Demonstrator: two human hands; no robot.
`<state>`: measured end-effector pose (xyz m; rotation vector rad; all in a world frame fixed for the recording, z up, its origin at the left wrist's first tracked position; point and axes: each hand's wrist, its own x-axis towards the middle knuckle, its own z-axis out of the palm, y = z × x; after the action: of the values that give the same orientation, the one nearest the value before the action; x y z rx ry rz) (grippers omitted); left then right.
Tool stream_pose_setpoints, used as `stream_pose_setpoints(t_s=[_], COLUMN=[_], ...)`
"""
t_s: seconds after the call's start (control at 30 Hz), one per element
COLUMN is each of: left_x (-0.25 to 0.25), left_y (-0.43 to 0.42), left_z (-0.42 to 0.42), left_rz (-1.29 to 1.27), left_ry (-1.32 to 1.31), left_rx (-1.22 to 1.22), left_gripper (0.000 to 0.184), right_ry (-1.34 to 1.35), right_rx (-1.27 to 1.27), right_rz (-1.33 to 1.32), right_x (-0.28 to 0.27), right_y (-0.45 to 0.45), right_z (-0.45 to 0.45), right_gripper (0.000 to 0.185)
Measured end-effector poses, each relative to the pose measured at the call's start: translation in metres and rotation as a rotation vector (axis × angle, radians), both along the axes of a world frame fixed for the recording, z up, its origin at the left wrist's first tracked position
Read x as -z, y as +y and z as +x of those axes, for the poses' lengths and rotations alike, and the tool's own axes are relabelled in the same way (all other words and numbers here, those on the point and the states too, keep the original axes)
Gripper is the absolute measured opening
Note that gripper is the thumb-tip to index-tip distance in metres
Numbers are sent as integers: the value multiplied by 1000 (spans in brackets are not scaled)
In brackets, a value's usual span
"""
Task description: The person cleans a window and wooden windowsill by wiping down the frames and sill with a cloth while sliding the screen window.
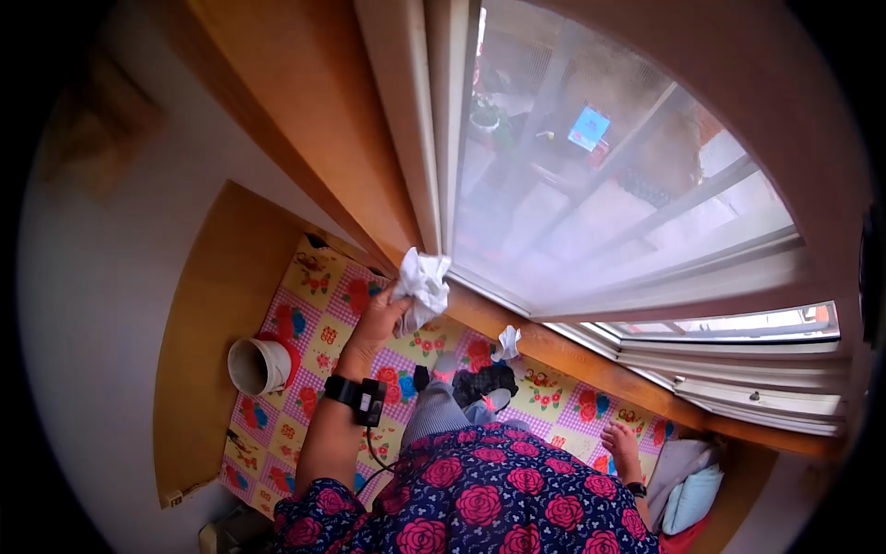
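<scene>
My left hand [378, 323] is raised near the window frame, fingers closed around a crumpled white cloth or paper wad [425, 284]. The wad is beside the lower corner of the glass; whether it touches the frame I cannot tell. Low on the right, my right hand [623, 446] hangs with its fingers apart and holds nothing. The window pane [628, 185] looks hazy, and a blue label-like patch [588, 128] shows on or through it. Another crumpled white piece [507, 343] lies by the wooden sill [572, 349].
I stand on a flowered, checked covering [305, 397]. A white bucket [258, 367] stands at the left. Black cloth [486, 379] lies by my feet. Folded fabric [692, 499] is at the lower right. A cable [371, 448] hangs from the device on my left wrist.
</scene>
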<state>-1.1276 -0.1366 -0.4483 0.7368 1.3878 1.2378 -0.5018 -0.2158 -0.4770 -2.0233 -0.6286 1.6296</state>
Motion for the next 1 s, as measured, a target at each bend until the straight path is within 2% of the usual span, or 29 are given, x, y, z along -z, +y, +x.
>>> stream_pose_setpoints(t_s=[0.03, 0.07, 0.13, 0.23, 0.43, 0.5, 0.63, 0.7, 0.8, 0.93, 1.0], left_x=[18, 6, 32, 59, 57, 52, 80, 100, 129, 165, 185], left_y=[-4, -5, -16, -41, -109, -121, -135, -134, -121, -98, -85], left_z=[-1, 4, 10, 17, 52, 64, 76, 81, 84, 85, 85], left_rz=[-26, -251, -72, -110, -184, -259, -263, -280, -279, -250, -252], left_ry=[188, -84, -388, -373, -362, -252, -345, -414, -410, -448, -421], left_rx=[47, -118, -200, -185, -295, -305, -381, -399, -310, -251, -192], left_gripper=[38, 38, 40, 45, 43, 41, 41, 41, 45, 44, 44], right_ry=[-53, -104, -130, -143, -110, -100, -20, -66, -90, -166, -138], right_rx=[-43, -87, -147, -255, -652, -697, -691, -728, -766, -902, -959], right_rz=[-23, -48, -35, -78, -150, -154, -114, -109, -74, 224, 302], right_x=[-3, -3, 3, 22, 109, 136, 189, 204, 236, 320, 336], right_y=[2, 8, 11, 8, 18, 30, 50, 56, 67, 72, 93], right_z=[-4, -7, -9, -18, -20, -24, -38, -55, -92, -129, -158], right_gripper=[34, 33, 33, 32, 30, 29, 29, 29, 32, 36, 37])
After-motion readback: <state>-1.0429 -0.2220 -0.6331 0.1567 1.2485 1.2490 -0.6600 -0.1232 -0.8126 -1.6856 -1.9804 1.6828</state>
